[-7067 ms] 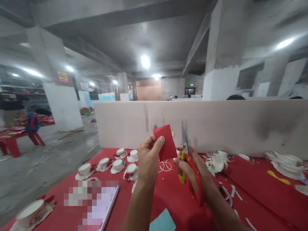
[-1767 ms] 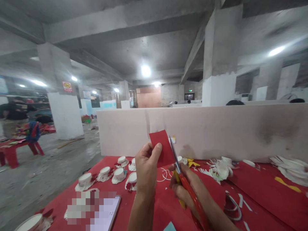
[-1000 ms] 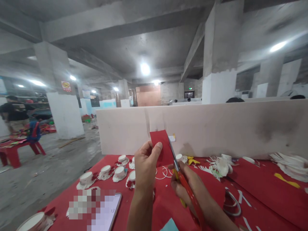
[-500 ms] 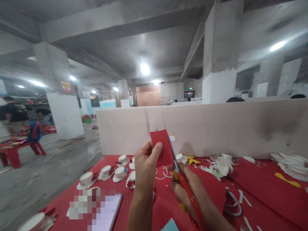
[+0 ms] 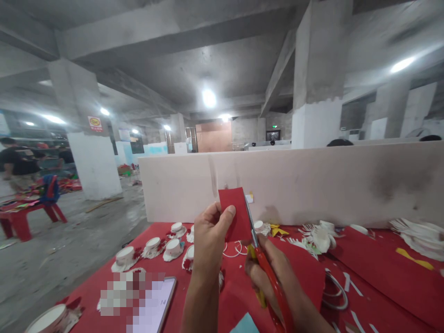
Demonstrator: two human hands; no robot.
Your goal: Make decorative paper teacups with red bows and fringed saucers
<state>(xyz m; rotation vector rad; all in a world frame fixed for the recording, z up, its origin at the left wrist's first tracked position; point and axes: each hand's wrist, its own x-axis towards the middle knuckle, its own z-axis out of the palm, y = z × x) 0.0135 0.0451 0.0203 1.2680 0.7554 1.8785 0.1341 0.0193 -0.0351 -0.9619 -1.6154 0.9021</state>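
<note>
Between thumb and fingers, my left hand (image 5: pixel 211 236) pinches a piece of red paper (image 5: pixel 236 222), held upright above the table. My right hand (image 5: pixel 272 268) is wrapped around red-handled scissors (image 5: pixel 268 273). Their blades run along the right edge of the paper, pointing up and away from me. A bit of yellow (image 5: pixel 260 296) shows beside the handle under my right fingers; whether it belongs to the scissors I cannot tell. White paper cups with cut, frilled edges (image 5: pixel 173 249) stand upside down left of my hands.
A phone (image 5: pixel 157 305) lies on the red tabletop (image 5: pixel 93 296) at the front left. White rings (image 5: pixel 335 293), paper strips and cut cups (image 5: pixel 322 238) lie to the right. A pale panel (image 5: pixel 180 185) rises behind the table. Another person (image 5: pixel 21 159) stands far left near a red stool (image 5: pixel 21 219).
The paper and the scissors' blades have shifted very slightly to the right. Both hands keep their hold. The person far off at the left has moved a little.
</note>
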